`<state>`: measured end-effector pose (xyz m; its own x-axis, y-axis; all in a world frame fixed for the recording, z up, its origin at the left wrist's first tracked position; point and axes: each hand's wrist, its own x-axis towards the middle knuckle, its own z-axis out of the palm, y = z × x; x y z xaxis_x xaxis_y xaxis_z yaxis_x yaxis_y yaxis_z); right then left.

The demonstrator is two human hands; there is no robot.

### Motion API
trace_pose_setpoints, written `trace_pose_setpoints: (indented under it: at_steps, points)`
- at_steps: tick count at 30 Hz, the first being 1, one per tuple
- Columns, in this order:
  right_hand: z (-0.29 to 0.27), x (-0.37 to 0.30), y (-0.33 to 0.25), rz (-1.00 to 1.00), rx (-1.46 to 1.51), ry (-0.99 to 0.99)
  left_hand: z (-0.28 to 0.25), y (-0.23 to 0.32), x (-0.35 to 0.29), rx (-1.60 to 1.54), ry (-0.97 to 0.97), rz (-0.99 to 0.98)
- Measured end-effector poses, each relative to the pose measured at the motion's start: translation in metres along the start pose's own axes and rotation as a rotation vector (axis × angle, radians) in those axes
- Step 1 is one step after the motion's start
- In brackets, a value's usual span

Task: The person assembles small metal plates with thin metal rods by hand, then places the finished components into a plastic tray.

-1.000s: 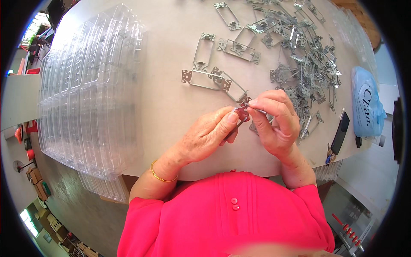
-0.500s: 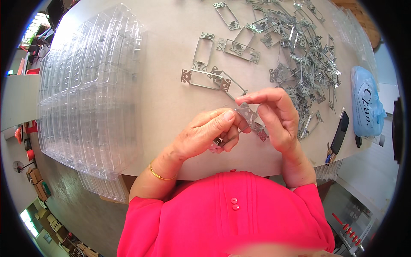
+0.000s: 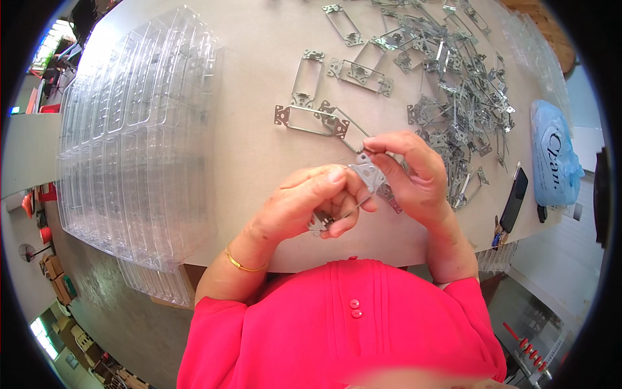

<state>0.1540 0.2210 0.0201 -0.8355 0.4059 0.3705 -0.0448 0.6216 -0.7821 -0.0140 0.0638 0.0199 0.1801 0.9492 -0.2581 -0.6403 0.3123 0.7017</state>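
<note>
Over the near part of the table, my left hand [image 3: 314, 198] is closed around a thin rectangular metal mounting frame [image 3: 368, 174]. One flat punched end plate of it sticks out toward my right hand, and the other end shows below my left fingers. My right hand [image 3: 414, 170] is closed, thumb and forefinger pinched at the far corner of that end plate. A second, darker plate [image 3: 389, 196] shows behind it, partly hidden by my right hand; I cannot tell if it is a separate frame. Just beyond my hands lie loose mounting frames [image 3: 311, 122].
A heap of similar metal frames [image 3: 453, 84] covers the far right. Stacked clear plastic trays [image 3: 139, 142] fill the left side. On the right lie a blue plastic bag [image 3: 556, 155], a black phone [image 3: 515, 201] and keys [image 3: 497, 235]. Clear plastic sheets [image 3: 538, 55] lie behind.
The held frame has turned so its end plate faces up more. My right fingers have closed from a spread pose onto its far corner. My left fingers have shifted slightly.
</note>
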Motion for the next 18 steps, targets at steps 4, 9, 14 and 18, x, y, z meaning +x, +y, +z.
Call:
trace_pose_setpoints:
  at_steps: [4, 9, 14, 18]
  points:
    - [0.009, -0.001, -0.001, 0.232, 0.093, 0.228, -0.007, 0.0, 0.0, -0.02, 0.051, 0.161]
    - [0.003, -0.008, -0.027, 0.37, 0.286, 0.202, -0.001, -0.004, 0.008, 0.196, 0.204, 0.248]
    - [0.008, -0.007, -0.025, 0.214, 0.124, 0.072, 0.004, -0.001, 0.006, 0.452, 0.285, 0.269]
    - [0.01, -0.008, -0.026, 0.281, 0.155, 0.113, 0.001, -0.009, 0.009, 0.531, 0.292, 0.328]
